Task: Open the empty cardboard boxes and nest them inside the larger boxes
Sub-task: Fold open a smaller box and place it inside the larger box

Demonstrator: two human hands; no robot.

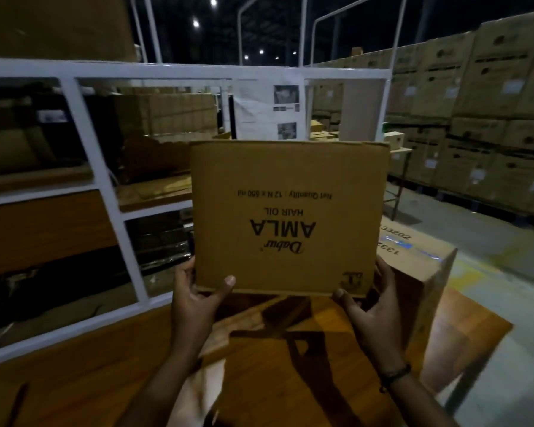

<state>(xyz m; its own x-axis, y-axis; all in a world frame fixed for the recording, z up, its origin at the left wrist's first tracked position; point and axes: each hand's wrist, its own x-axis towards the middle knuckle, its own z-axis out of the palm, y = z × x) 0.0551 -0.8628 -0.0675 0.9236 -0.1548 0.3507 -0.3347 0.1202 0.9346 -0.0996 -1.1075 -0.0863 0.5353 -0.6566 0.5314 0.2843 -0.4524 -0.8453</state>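
- A brown cardboard box (290,217) is held up in the middle of the view, above the near wooden table (105,365), with its broad printed side facing the camera.
- The print on it is upside down and reads "Dabur AMLA HAIR OIL", with a net quantity line above that.
- The left hand (195,300) grips the box's lower left corner: the thumb lies on the front face and the other fingers curl round the left edge, going out of sight behind it.
- The right hand (370,312) grips the lower right corner in the same way, with the thumb at the bottom edge and the fingers wrapped round the right side.
- A dark band (395,375) sits on the right wrist.
- A larger box (420,272) stands on the table to the right, partly hidden behind the held one, with printed numbers on its top.
- A white metal rack (90,143) with dim shelves runs along the left and far side; paper sheets (269,106) hang on it, just above the held box.
- Tall stacks of cartons (481,118) fill the far right.
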